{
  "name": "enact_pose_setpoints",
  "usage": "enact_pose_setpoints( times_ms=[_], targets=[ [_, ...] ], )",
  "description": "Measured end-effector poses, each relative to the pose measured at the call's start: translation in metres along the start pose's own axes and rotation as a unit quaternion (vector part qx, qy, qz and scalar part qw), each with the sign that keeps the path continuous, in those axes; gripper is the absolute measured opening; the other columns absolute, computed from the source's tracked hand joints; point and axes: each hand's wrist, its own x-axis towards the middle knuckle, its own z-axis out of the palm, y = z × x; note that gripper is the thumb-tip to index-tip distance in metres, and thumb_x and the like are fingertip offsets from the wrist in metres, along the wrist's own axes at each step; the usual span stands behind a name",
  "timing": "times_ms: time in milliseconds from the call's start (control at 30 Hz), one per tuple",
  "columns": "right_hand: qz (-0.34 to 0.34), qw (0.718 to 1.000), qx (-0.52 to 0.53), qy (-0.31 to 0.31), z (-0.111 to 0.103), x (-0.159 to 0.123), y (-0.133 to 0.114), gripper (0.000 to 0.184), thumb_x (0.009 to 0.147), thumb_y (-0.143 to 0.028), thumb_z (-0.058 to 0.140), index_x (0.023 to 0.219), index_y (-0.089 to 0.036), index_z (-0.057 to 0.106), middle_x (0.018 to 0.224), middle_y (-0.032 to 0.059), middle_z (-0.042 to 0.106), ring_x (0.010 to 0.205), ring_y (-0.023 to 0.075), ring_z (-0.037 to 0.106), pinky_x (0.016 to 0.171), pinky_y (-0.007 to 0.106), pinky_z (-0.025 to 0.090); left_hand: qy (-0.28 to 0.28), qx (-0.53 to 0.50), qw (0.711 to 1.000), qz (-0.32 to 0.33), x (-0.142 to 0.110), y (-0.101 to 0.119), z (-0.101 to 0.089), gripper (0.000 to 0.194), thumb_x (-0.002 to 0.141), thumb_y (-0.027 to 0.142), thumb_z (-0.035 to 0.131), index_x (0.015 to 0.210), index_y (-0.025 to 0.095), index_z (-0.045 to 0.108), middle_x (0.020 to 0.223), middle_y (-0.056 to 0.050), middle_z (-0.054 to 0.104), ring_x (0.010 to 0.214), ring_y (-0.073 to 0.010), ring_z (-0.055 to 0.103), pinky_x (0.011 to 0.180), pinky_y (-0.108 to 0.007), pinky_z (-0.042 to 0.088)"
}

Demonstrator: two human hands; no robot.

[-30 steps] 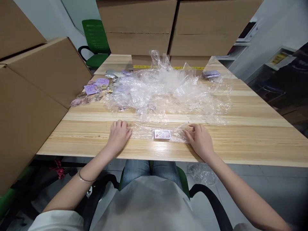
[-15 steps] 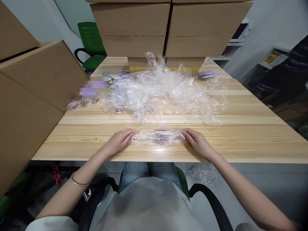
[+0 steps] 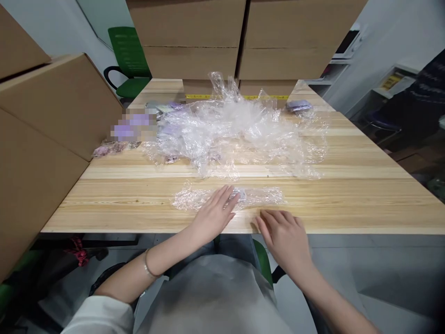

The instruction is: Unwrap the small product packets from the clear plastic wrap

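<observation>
A strip of crumpled clear plastic wrap [image 3: 264,195] lies flattened across the table near its front edge, with something small and greyish under the middle of the film. My left hand [image 3: 212,215] lies flat over the middle of the strip, fingers extended, and covers part of the small item. To the right and nearer the table edge, my right hand [image 3: 283,232] rests with bent fingers, thumb apart from them. It is clear of the wrap and nothing shows in it.
Beyond the strip spreads a large heap of clear plastic wrap [image 3: 239,125]. Purple packets [image 3: 299,105] lie at its right, and more stand at its left, partly blurred. Cardboard boxes rise at the left [image 3: 52,106] and the back [image 3: 194,28]. A yellow tape [image 3: 198,96] runs along the back.
Both hands have let go of the ends of the wrap strip. My left hand has moved right onto its middle; my right hand has come back toward the table edge.
</observation>
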Motion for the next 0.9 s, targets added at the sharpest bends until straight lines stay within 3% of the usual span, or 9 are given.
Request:
enact_pose_setpoints(
  times_ms=[67,133,267,400,467,533,600,733,900],
  targets=[
    [0.006,1.0,0.003,-0.012,0.012,-0.005,-0.007,0.04,0.102,-0.039,0.044,0.118,-0.01,0.067,0.117,0.0154,0.071,0.11,0.0317,0.062,0.091,0.043,0.043,-0.022,-0.013,1.0,-0.008,0.01,0.007,0.013,0.047,0.102,0.021,0.043,0.149,0.018,0.038,0.158,-0.02,0.036,0.151,-0.0323,0.024,0.119,-0.053,0.032],
    [0.028,0.999,0.019,-0.02,0.028,-0.001,-0.005,0.051,0.103,-0.044,0.039,0.124,-0.005,0.064,0.126,0.0213,0.067,0.122,0.0364,0.057,0.104,0.051,0.038,-0.038,-0.033,0.999,-0.012,0.016,0.006,0.02,0.049,0.103,0.017,0.041,0.151,0.02,0.035,0.16,-0.019,0.032,0.153,-0.0318,0.017,0.121,-0.053,0.029],
    [0.121,0.976,0.172,-0.049,0.048,0.024,0.002,0.054,0.103,-0.049,0.03,0.111,-0.011,0.068,0.113,0.0208,0.07,0.118,0.0354,0.059,0.11,0.057,0.034,-0.065,-0.082,0.994,0.011,0.015,-0.004,0.017,0.053,0.101,0.01,0.039,0.153,0.021,0.032,0.162,-0.018,0.028,0.154,-0.0286,0.01,0.122,-0.053,0.025],
    [0.196,0.877,0.438,-0.037,0.054,0.046,-0.009,0.048,0.102,-0.049,0.036,0.133,-0.02,0.057,0.135,0.0133,0.062,0.131,0.0273,0.054,0.111,0.048,0.04,-0.074,-0.116,0.99,0.012,0.014,-0.009,0.015,0.059,0.098,0.002,0.034,0.152,0.023,0.031,0.164,-0.013,0.027,0.154,-0.0236,0.009,0.124,-0.05,0.022],
    [0.205,0.834,0.512,-0.025,0.059,0.052,-0.018,0.054,0.098,-0.05,0.047,0.144,-0.022,0.049,0.149,0.0117,0.051,0.138,0.0251,0.046,0.114,0.044,0.038,-0.064,-0.135,0.989,0.004,0.015,-0.009,0.018,0.055,0.099,0.004,0.033,0.151,0.019,0.032,0.163,-0.014,0.03,0.154,-0.0219,0.013,0.125,-0.048,0.021],
    [0.221,0.813,0.539,-0.003,0.065,0.055,-0.023,0.068,0.09,-0.051,0.06,0.148,-0.02,0.044,0.152,0.0133,0.046,0.138,0.026,0.046,0.114,0.043,0.038,-0.048,-0.162,0.986,-0.006,0.015,-0.011,0.022,0.05,0.101,0.008,0.031,0.151,0.015,0.029,0.16,-0.016,0.034,0.153,-0.0206,0.019,0.125,-0.046,0.023],
    [0.245,0.811,0.531,0.017,0.068,0.057,-0.024,0.069,0.085,-0.05,0.066,0.144,-0.017,0.05,0.142,0.0159,0.055,0.129,0.0282,0.054,0.108,0.045,0.044,-0.034,-0.188,0.982,-0.009,0.015,-0.013,0.024,0.05,0.103,0.012,0.03,0.152,0.015,0.024,0.159,-0.017,0.036,0.152,-0.0197,0.023,0.124,-0.046,0.026],
    [0.232,0.845,0.481,0.022,0.064,0.059,-0.021,0.034,0.094,-0.039,0.054,0.112,-0.018,0.073,0.11,0.0114,0.072,0.106,0.0273,0.066,0.097,0.047,0.051,-0.014,-0.212,0.977,0.007,0.013,-0.015,0.025,0.048,0.103,0.012,0.027,0.151,0.018,0.024,0.158,-0.015,0.037,0.151,-0.0202,0.026,0.124,-0.048,0.027],
    [0.129,0.886,0.445,0.021,0.057,0.051,-0.022,0.04,0.097,-0.021,0.043,0.13,-0.023,0.067,0.135,0.007,0.064,0.132,0.0237,0.055,0.113,0.045,0.042,-0.02,-0.193,0.981,0.002,0.013,-0.013,0.023,0.042,0.103,0.016,0.031,0.145,0.017,0.032,0.151,-0.018,0.046,0.145,-0.0242,0.039,0.116,-0.049,0.04]
  ],
)
